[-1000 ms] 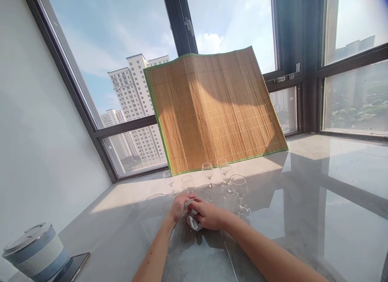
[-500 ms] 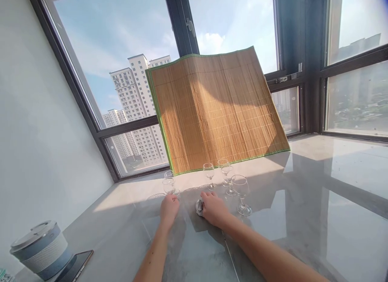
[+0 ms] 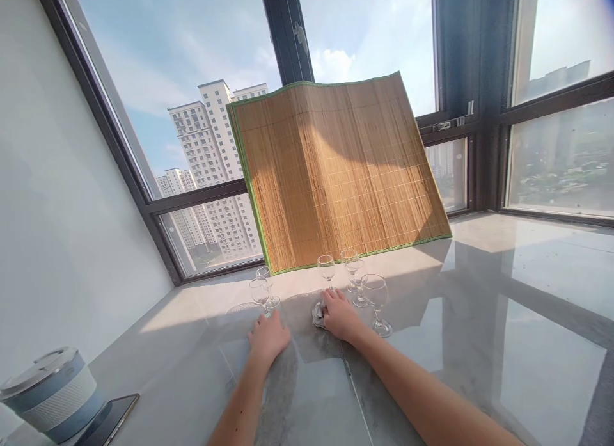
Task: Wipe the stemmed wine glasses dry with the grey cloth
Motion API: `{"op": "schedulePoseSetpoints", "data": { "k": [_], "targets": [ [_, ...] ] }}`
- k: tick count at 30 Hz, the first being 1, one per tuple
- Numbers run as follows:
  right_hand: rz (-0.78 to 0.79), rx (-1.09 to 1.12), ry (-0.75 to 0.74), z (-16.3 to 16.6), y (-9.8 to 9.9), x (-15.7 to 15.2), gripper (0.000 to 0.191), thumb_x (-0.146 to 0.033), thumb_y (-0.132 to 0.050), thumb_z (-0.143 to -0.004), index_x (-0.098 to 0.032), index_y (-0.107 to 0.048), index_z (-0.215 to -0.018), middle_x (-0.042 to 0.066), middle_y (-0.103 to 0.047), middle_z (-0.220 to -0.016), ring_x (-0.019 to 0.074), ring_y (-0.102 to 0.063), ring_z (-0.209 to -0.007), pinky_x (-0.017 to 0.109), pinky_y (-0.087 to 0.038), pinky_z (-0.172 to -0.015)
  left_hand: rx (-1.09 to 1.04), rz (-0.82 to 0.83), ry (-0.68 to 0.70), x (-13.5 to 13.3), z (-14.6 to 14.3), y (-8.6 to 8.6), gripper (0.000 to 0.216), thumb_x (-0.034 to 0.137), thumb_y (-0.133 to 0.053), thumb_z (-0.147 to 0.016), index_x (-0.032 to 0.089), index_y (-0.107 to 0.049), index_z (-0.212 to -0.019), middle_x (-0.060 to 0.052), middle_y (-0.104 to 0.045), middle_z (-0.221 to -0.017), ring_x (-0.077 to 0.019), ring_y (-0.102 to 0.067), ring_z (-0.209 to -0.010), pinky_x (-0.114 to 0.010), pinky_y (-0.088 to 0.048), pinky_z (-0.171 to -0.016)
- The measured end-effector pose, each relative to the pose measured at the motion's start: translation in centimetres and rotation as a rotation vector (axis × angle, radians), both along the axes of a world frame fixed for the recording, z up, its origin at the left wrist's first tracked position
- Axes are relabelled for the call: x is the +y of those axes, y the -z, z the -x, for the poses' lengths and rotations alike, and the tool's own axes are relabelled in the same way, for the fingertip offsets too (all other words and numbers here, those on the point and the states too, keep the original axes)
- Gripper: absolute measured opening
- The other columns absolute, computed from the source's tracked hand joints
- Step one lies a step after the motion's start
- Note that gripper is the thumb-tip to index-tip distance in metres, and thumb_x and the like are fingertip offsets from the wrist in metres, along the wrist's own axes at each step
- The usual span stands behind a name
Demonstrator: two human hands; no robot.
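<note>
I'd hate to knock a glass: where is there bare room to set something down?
Widest is the grey surface right of the four glasses. Another bare patch lies between the phone and left forearm. It's crowded below the mat, where those four cluster by the right hand, and beyond the left hand, where two more glasses overlap in view.

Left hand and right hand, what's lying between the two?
In the head view, the crumpled pale cloth lies between them, up against the right hand; from there to the left hand only the glossy grey surface shows.
</note>
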State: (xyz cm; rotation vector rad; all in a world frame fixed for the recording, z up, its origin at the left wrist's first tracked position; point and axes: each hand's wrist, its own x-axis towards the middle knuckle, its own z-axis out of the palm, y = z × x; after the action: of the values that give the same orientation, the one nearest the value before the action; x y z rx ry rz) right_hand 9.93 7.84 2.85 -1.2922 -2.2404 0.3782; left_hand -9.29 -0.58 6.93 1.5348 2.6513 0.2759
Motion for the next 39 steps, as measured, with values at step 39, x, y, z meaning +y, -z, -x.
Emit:
{"op": "schedulePoseSetpoints", "data": {
  "k": [39],
  "targets": [
    [0.009, 0.131, -0.521, 1.1, -1.1, -0.9, 0.039, -0.016, -0.051, -0.081, -0.019, -0.061, -0.118, 0.007, -0.066, -0.116, 0.0223, -0.058, -0.113, 0.035, -0.041, -0.099, -0.227, -0.430, 0.360, 0.1, -1.8, -2.3, 0.040, 0.005, -0.040, -0.072, 0.022, -0.076, -0.081, -0.005, -0.068, -0.107, -0.0174, -0.059, -0.106, -0.026, -0.042, -0.098]
  ]
}}
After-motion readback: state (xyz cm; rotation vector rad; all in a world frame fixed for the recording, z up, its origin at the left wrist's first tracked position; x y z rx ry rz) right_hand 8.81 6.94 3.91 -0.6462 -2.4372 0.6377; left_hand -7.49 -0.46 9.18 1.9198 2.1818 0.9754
